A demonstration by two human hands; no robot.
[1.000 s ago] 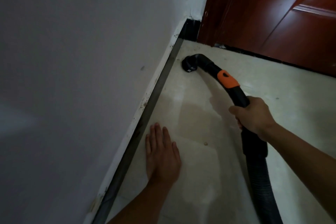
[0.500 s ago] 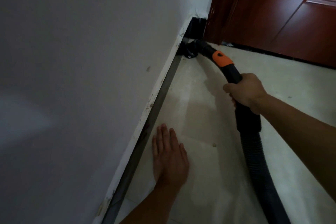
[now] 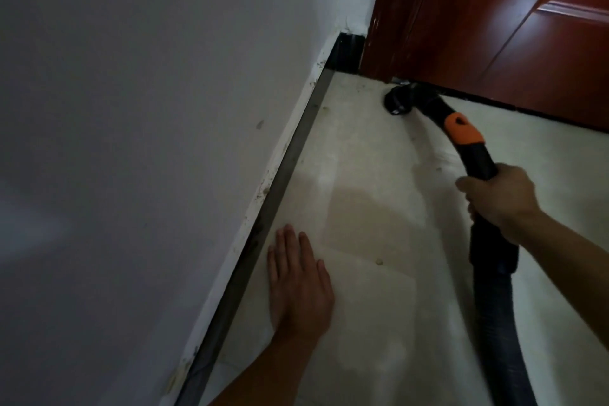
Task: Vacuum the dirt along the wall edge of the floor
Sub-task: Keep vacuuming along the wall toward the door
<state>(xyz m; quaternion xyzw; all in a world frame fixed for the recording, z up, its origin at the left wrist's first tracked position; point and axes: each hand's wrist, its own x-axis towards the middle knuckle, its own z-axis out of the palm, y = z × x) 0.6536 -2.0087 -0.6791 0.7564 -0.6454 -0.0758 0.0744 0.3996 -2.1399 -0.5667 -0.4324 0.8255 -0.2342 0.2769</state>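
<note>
Nozzle (image 3: 397, 102) is sitting at one o'clock in the view, down at the pale floor (image 3: 379, 194), right at the foot of the red door (image 3: 494, 26) and a little off the corner. From it the black tube is running back toward four o'clock, past an orange collar (image 3: 463, 128), and straight into the right hand (image 3: 501, 198). That hand is gripping hard, fingers wrapping round the tube just below the collar. Under the hand a thicker cuff is joining the ribbed hose (image 3: 494, 316), which is trailing out of view at five o'clock.

Down at six o'clock the left hand (image 3: 298, 283) is lying flat, palm on the floor, fingers straight, close together and pointing to twelve. It is resting just beside the dark strip (image 3: 290, 161) that is running along the foot of the grey wall (image 3: 131, 142). Grime and chipped paint are showing along that strip's upper edge. A small speck (image 3: 379, 262) is lying on the floor at three o'clock from the left hand, apart from it. A black block (image 3: 346, 54) is filling the corner at twelve.
</note>
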